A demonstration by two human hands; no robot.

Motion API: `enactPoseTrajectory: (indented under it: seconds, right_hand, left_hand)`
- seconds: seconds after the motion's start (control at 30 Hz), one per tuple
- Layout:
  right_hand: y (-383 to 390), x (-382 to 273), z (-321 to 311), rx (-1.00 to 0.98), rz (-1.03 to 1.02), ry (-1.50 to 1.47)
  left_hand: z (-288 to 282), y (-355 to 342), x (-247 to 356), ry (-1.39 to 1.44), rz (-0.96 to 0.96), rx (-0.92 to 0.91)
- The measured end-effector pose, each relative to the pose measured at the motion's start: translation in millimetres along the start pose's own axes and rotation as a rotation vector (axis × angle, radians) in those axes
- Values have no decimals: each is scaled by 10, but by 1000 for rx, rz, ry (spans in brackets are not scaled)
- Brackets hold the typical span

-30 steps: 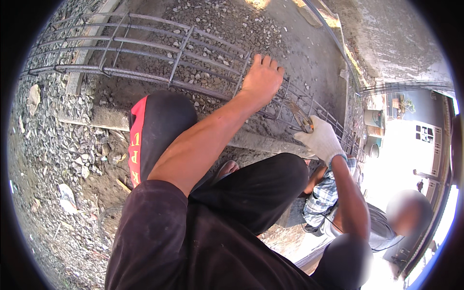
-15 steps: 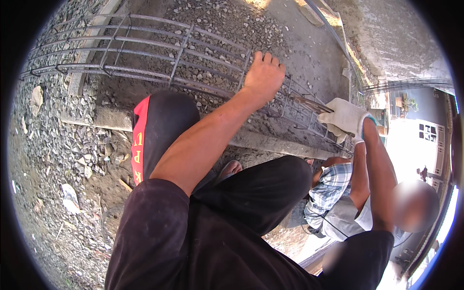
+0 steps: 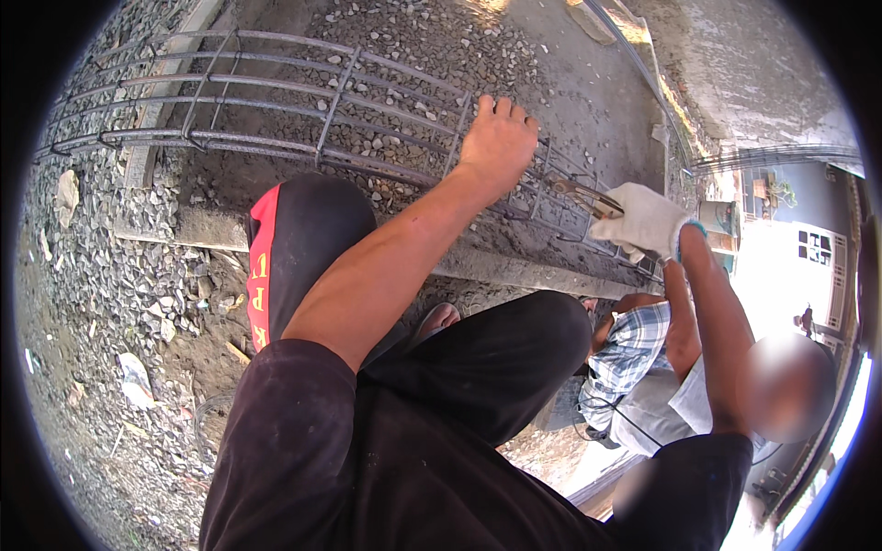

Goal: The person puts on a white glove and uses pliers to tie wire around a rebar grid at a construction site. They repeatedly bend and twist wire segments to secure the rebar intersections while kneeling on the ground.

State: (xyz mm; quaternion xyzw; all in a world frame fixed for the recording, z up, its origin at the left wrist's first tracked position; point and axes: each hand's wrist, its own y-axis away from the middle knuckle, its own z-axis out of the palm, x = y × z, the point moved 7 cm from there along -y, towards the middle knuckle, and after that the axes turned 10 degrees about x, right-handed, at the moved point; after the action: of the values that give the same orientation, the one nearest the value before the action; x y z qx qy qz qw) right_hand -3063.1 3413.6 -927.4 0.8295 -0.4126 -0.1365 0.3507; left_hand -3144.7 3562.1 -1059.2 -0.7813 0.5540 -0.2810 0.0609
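My bare left hand (image 3: 496,145) has its fingers curled over the bars of a long steel rebar cage (image 3: 335,101) lying across the upper middle of the view. My right hand (image 3: 637,219), in a pale knitted glove, is closed on metal pliers (image 3: 579,195), whose jaws reach into the cage just right of my left hand. Whether the jaws grip anything there is too small to tell. My bent knees (image 3: 312,220) are just below the cage.
A co-worker (image 3: 634,358) crouches at lower right near the cage. A concrete beam (image 3: 551,271) runs below the cage. Gravel (image 3: 110,303) covers the left ground. Long steel bars (image 3: 772,158) lie at upper right, near buckets (image 3: 718,220) and a bright doorway.
My right hand has moved rightward and upward with the pliers, mostly between the first two frames, and turned flatter. My left hand has hardly moved.
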Motion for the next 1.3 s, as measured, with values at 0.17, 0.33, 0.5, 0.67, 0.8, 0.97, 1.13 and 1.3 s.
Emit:
enactPoseTrajectory:
  seconds: [0.17,0.33,0.5,0.67,0.8,0.97,1.13,1.3]
  right_hand:
    - [150,147,328,228,-44,3]
    - [61,1,41,91,-21,-10]
    - [78,226,-102,145,-26,184]
    - [470,-182,-245,802,-225,908]
    - [527,1,-168,801,-160,977]
    - [336,299,-70,474,30,605]
    - [369,132,-272,126,260,188]
    - [356,-649,-543,864,-280,1154]
  left_hand:
    - [1,16,47,-13,10,-4]
    - [-523,61,434,245,205,205]
    - [-46,25,1503,600,76,243]
    - [145,-336,1243,621,46,74]
    - [154,-374,1359,685,141,-98]
    - [-123,-21,1479,611,133,586]
    - [31,-256,1412,827,188,124]
    - [150,-722,1009,1125,172,43]
